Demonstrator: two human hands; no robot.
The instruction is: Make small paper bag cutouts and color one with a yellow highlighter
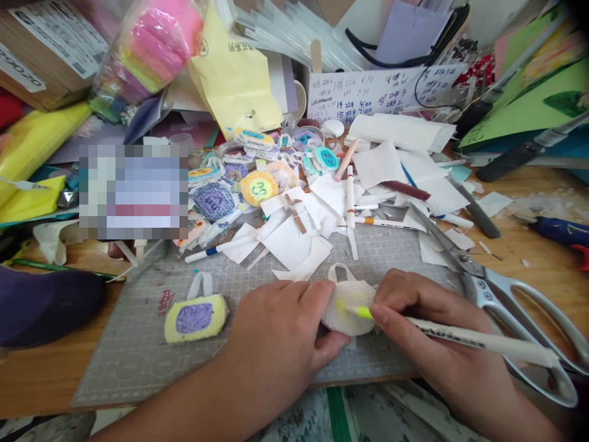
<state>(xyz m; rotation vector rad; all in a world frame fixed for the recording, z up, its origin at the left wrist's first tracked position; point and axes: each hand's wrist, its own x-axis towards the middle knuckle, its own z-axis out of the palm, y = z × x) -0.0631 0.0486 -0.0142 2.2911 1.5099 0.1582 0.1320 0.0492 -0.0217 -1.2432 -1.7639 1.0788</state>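
My left hand pinches the left edge of a whitish, textured round tag with a small loop on top, pressing it near the front of the grey cutting mat. A pale yellow patch shows on the tag. My right hand grips a white marker pen with a yellow-green tip end, and that tip touches the tag's surface. Left of my left hand lies a yellow tag with a purple centre and a white loop.
Colourful tags and white paper scraps are heaped behind my hands, with several markers among them. Large scissors lie open beside my right hand. A dark purple rounded object sits at the left; a blue-handled tool is far right.
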